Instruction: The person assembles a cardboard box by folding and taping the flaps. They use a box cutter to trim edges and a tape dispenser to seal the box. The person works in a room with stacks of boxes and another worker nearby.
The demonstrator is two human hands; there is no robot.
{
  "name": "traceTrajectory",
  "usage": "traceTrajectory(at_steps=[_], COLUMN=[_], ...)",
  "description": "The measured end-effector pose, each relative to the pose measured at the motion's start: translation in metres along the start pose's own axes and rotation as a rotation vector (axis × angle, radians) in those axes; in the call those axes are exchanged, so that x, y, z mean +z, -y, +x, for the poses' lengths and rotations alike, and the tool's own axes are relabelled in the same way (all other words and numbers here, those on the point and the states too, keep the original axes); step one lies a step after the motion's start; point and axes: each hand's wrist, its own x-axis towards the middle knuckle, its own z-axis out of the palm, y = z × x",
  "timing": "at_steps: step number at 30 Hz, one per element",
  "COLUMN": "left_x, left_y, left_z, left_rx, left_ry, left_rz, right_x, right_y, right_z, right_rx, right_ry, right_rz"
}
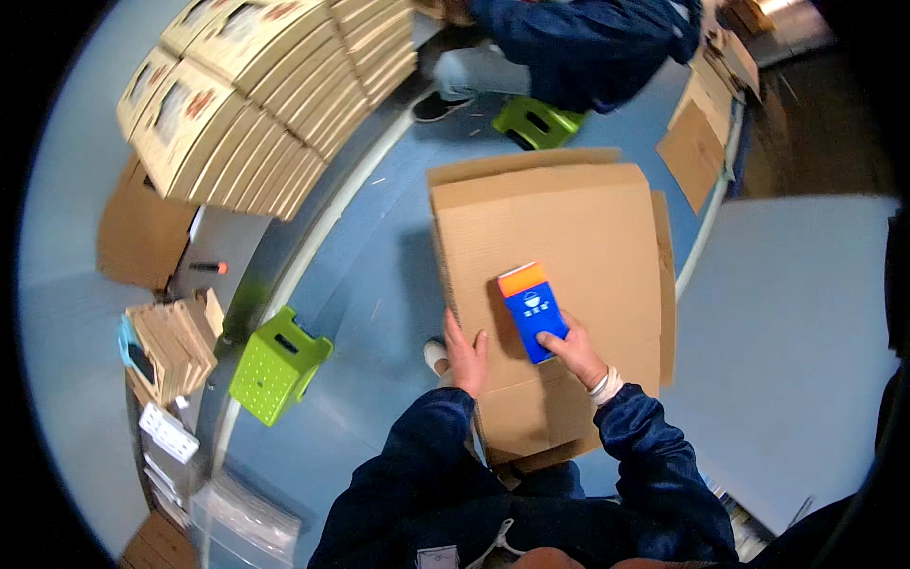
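A large brown cardboard carton (pixel 588 228) is in front of my body, its flaps or layers showing at the far and right edges. I cannot tell whether it is folded flat. My left hand (pixel 465 362) grips its left edge, thumb on the upper face and fingers along the side. Over the carton, my right hand (pixel 576 352) holds a slim blue box (pixel 531 308) with an orange end and white print. The thumb presses on its near end; the other fingers are mostly hidden beneath. The orange end points away from me.
Stacked cream boxes (pixel 227 123) stand at the far left. Green step stools are on the blue floor, one left (pixel 280 365) and one far (pixel 538 121) beside a crouching person (pixel 588 47). A pale tabletop (pixel 796 351) lies right; plastic bags (pixel 246 522) lie lower left.
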Motion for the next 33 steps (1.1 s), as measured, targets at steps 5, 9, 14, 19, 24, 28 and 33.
traceTrajectory(at_steps=[5,9,14,19,24,28,33], left_x=[0.013,0.012,0.002,0.000,0.000,0.001,-0.004], left_y=[0.015,-0.001,-0.007,-0.020,-0.047,-0.087,-0.101], left_z=[0.005,0.003,0.006,0.021,0.105,0.165,0.190], left_rx=[0.116,0.139,0.159,0.209,0.375,0.585,0.506], left_ry=[-0.064,0.004,0.005,0.021,-0.070,-0.180,0.013], left_rz=[-0.003,-0.076,0.089,0.198,0.111,0.390,0.833], right_x=[-0.062,-0.106,-0.125,-0.155,-0.113,-0.085,-0.072], right_y=[-0.003,-0.043,-0.016,0.059,0.080,0.061,0.050], right_z=[-0.058,-0.086,-0.096,0.011,0.195,0.255,0.258], right_rx=[-0.144,-0.154,-0.373,-0.719,-1.095,-0.994,-0.674], right_ry=[-0.037,0.100,0.269,0.100,0.003,0.007,0.153], right_rz=[-0.659,-0.931,-0.951,-0.890,-1.069,-1.175,-1.263])
